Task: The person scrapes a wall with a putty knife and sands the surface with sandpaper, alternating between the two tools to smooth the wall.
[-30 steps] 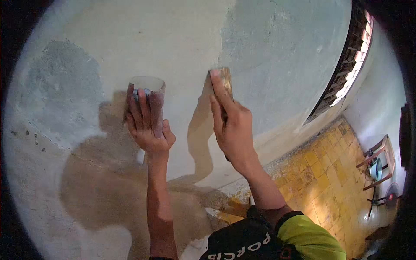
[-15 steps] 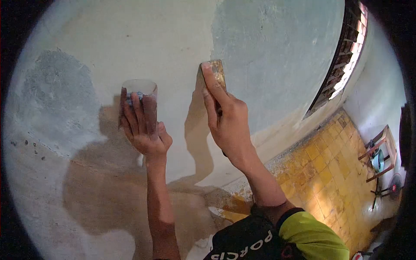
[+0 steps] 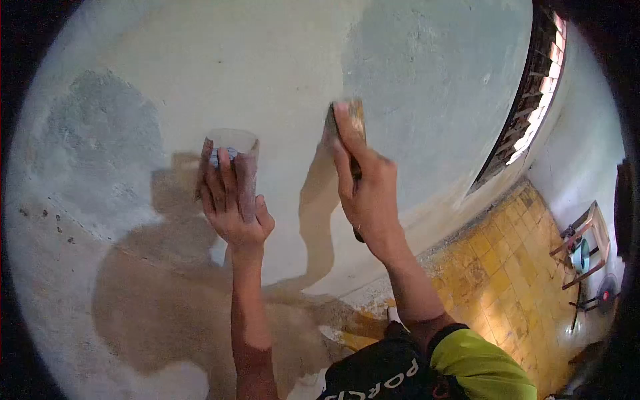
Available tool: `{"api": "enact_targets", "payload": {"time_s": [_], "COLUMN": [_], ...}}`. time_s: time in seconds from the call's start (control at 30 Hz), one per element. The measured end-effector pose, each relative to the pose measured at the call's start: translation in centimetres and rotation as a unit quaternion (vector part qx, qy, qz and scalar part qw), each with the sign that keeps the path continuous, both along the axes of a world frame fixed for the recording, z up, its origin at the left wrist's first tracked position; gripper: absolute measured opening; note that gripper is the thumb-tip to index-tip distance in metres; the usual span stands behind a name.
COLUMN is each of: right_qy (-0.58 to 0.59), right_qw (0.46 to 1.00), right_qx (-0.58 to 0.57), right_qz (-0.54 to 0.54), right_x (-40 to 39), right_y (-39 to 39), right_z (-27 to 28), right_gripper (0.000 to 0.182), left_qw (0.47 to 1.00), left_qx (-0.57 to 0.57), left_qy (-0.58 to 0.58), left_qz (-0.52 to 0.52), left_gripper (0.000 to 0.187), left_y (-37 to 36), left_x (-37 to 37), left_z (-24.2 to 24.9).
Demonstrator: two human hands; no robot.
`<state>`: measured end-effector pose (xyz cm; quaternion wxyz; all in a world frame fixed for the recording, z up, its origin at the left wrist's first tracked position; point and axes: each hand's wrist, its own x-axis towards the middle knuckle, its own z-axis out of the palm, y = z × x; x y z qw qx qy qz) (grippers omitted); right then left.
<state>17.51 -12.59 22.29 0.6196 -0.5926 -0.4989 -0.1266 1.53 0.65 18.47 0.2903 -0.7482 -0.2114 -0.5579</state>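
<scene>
From the head-worn camera, both bare arms reach up against a patchy plastered wall [image 3: 280, 60], pale cream through the middle with rougher grey areas to the left and upper right. The left hand [image 3: 230, 200] holds a clear plastic cup [image 3: 233, 150] flat against the wall, fingers wrapped around its side and closed on it, the open rim pointing up; something bluish shows through the cup near the fingertips, too small to make out. The right hand [image 3: 367, 183] is clamped around a putty knife [image 3: 350, 123], the index finger stretched along the back of the blade, which is pressed to the wall right at the edge where the cream coat meets the grey patch. A dark bit of the handle pokes out below the heel of that hand. The two hands sit side by side at nearly the same height, apart from each other, and their shadows fall on the wall below and to the left. Low in the frame is a black and lime-yellow shirt [image 3: 427, 370] with white lettering. To the right, a barred window [image 3: 530, 100] lets in light, a yellow tiled floor [image 3: 507, 273] runs along the wall's base, and a wooden stool [image 3: 583, 247] stands farther off by the far wall.
</scene>
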Motion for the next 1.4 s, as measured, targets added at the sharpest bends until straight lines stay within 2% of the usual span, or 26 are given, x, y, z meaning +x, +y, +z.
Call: {"api": "enact_targets", "payload": {"time_s": [0.2,0.3,0.37,0.5,0.6,0.7,0.83,0.93,1.1,1.13,1.2,1.27,1.33,1.4], "right_qy": [0.012,0.02,0.026,0.023,0.035,0.034,0.02,0.022,-0.015,-0.009,0.034,0.021,0.01,-0.001], "right_qw": [1.0,0.999,0.999,0.999,0.998,0.999,0.999,0.998,0.998,0.998,0.997,0.998,0.999,0.999], "right_qx": [0.013,-0.016,-0.021,-0.002,-0.034,-0.011,0.001,-0.04,0.049,0.04,-0.048,-0.048,-0.041,0.015], "right_qz": [0.013,0.031,0.027,0.039,0.026,0.014,0.045,0.037,0.04,0.036,0.039,0.034,0.026,0.035], "right_x": [-0.1,0.2,0.0,0.0,0.4,0.0,0.4,0.5,1.1,0.9,0.8,0.5,0.5,0.9], "right_y": [0.3,-0.2,-0.4,0.1,-0.5,-0.4,-0.3,-1.1,0.3,-0.3,-0.9,-1.1,-0.6,0.1], "right_z": [-2.0,0.3,-0.2,-1.7,0.7,-0.1,-0.3,0.9,-1.5,-1.0,1.8,0.8,0.1,-0.3], "right_gripper": [0.044,0.049,0.05,0.051,0.045,0.044,0.05,0.05,0.049,0.049,0.05,0.05,0.05,0.05], "left_qw": [1.0,0.999,1.0,1.0,0.999,1.0,1.0,1.0,1.0,0.999,0.999,0.999,1.0,1.0], "left_qx": [0.011,-0.029,0.0,-0.013,-0.037,-0.02,-0.027,-0.022,-0.028,-0.037,-0.044,-0.039,-0.022,-0.009], "left_qy": [-0.007,0.012,-0.007,0.005,0.016,0.003,0.009,0.01,0.007,0.008,0.009,0.004,-0.002,-0.008], "left_qz": [-0.001,-0.016,-0.009,-0.015,-0.005,-0.012,-0.002,-0.017,-0.004,-0.005,-0.005,0.0,-0.002,-0.005], "left_gripper": [0.057,0.059,0.058,0.061,0.059,0.058,0.059,0.059,0.059,0.06,0.061,0.061,0.059,0.056], "left_y": [-0.1,-0.5,-0.2,0.0,-0.7,-0.4,-0.2,-0.4,-0.2,-0.3,-0.4,-0.4,-0.4,-0.4], "left_x": [0.1,0.0,0.2,0.0,-0.2,-0.1,0.0,-0.1,0.1,-0.2,-0.2,-0.1,0.0,0.2], "left_z": [0.5,0.0,0.2,0.3,-0.1,0.0,0.3,0.1,-0.1,0.0,-0.2,-0.2,0.1,0.4]}}
